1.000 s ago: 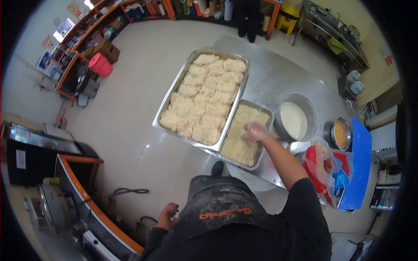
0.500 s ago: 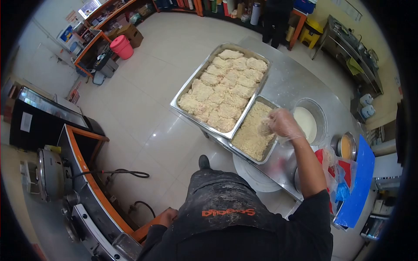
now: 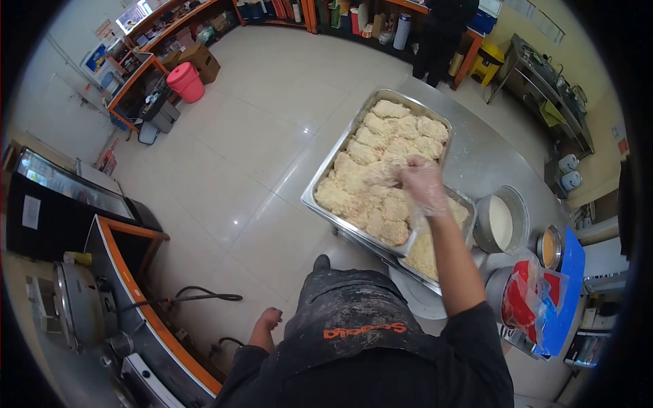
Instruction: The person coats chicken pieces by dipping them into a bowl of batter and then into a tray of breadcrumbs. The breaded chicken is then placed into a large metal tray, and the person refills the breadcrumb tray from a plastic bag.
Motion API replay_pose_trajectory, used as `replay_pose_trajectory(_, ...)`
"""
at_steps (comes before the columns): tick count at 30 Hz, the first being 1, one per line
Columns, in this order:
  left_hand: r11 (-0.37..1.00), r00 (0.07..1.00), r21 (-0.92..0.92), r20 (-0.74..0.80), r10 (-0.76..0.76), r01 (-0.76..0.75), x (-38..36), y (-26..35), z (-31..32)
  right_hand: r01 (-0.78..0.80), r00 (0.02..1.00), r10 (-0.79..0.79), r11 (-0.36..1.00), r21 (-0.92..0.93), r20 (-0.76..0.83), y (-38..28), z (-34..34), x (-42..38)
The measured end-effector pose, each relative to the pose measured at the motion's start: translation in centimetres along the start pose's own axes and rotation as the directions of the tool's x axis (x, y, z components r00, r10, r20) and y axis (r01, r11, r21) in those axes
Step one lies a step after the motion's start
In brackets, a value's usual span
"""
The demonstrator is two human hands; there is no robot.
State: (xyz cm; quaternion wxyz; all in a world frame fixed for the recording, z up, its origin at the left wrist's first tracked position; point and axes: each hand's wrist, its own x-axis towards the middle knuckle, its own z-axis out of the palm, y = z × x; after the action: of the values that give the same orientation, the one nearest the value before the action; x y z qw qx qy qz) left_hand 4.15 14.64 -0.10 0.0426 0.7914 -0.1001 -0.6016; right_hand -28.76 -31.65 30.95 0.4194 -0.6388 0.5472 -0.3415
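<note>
A clear plastic glove covers my right hand (image 3: 422, 182), which is over the large metal tray (image 3: 320, 198). Rows of crumb-coated pieces (image 3: 371, 153) fill that tray. The fingers are bunched together around breading crumbs, and a pale blur beneath them looks like crumbs falling onto the pieces. Partly hidden by my right forearm, a smaller metal tray (image 3: 416, 270) of loose breading crumbs (image 3: 423, 253) sits beside the large one. Bare and away from the table, my left hand (image 3: 270, 318) hangs at my side with its fingers curled; nothing shows in it.
Right of the trays stand a metal pot (image 3: 520, 204) of white liquid and a bowl (image 3: 549, 248) of orange liquid. Red and clear plastic bags (image 3: 524, 292) lie near a blue board (image 3: 568, 292). A person in dark clothes (image 3: 439, 37) stands beyond the steel table (image 3: 476, 129).
My right hand has moved from the small crumb tray to above the large tray. My left hand has swung slightly outward. The view has shifted, so the trays appear lower and further right.
</note>
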Motion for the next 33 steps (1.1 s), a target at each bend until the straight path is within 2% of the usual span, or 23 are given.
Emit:
replay_pose_trajectory(2, 0.999, 0.996, -0.017, -0.084, 0.032, -0.034, 0.1, 1.5, -3.3, -0.124, 0.992, 0.127, 0.987, 0.104, -0.018, 1.9, 5.2, 0.4)
replay_pose_trajectory(5, 0.999, 0.990, -0.019, -0.139, 0.031, -0.034, -0.1, 2.8, -7.8, -0.165, 0.977, 0.167, 0.986, 0.026, -0.134, 13.8, 14.7, 1.9)
replay_pose_trajectory(8, 1.000, 0.989, -0.003, -0.142, 0.028, -0.028, 0.3, 3.4, -11.3, -0.240, 0.967, 0.218, 0.953, -0.182, -0.134, 6.6, 12.9, 0.5)
replay_pose_trajectory(11, 0.994, 0.994, 0.103, -0.110, -0.022, 0.033, 1.5, 3.4, -13.8, -0.119, 0.991, 0.071, 0.842, -0.526, -0.110, 3.1, 10.7, -0.5)
replay_pose_trajectory(14, 0.981, 0.997, 0.182, -0.044, -0.056, 0.063, 3.4, 3.9, -15.3, 0.150, 0.979, -0.205, 0.692, -0.706, 0.007, 1.0, 11.1, -0.7)
replay_pose_trajectory(16, 0.979, 0.999, 0.200, -0.003, -0.043, 0.042, 4.0, 5.2, -15.8, 0.424, 0.896, -0.306, 0.375, -0.824, 0.322, 1.1, 13.3, 0.1)
replay_pose_trajectory(17, 0.980, 1.000, 0.200, 0.006, -0.026, 0.024, 4.3, 5.9, -15.7, 0.552, 0.816, -0.323, 0.191, -0.811, 0.479, 0.8, 14.7, 0.7)
replay_pose_trajectory(20, 0.984, 0.998, 0.170, -0.008, 0.059, -0.057, 3.8, 7.9, -15.9, 0.577, 0.814, -0.253, 0.451, -0.681, 0.522, 0.2, 16.0, -0.1)
replay_pose_trajectory(22, 0.974, 0.987, 0.175, -0.046, 0.156, -0.146, 4.2, 8.6, -15.8, 0.545, 0.820, -0.129, 0.474, -0.692, 0.557, -1.0, 15.9, -0.1)
replay_pose_trajectory(25, 0.930, 0.947, 0.239, -0.094, 0.308, -0.279, 5.1, 9.1, -15.3, 0.513, 0.818, 0.035, 0.407, -0.756, 0.574, -3.0, 15.4, 0.0)
replay_pose_trajectory(29, 0.829, 0.844, 0.224, -0.048, 0.534, -0.512, 2.6, 13.2, -14.2, 0.521, 0.827, -0.007, 0.383, -0.763, 0.562, -0.4, 16.6, 0.6)
replay_pose_trajectory(30, 0.785, 0.802, 0.222, -0.020, 0.597, -0.578, 1.9, 15.0, -14.1, 0.477, 0.812, 0.054, 0.511, -0.715, 0.581, -0.9, 16.1, 1.0)
replay_pose_trajectory(32, 0.731, 0.765, 0.242, 0.085, 0.638, -0.637, -4.8, 21.9, -13.8, 0.346, 0.763, 0.149, 0.728, -0.592, 0.629, -2.8, 14.6, 2.5)
replay_pose_trajectory(33, 0.663, 0.704, 0.265, 0.102, 0.703, -0.700, -6.9, 24.7, -13.1, 0.322, 0.836, 0.041, 0.771, -0.550, 0.547, -3.0, 13.8, 1.9)
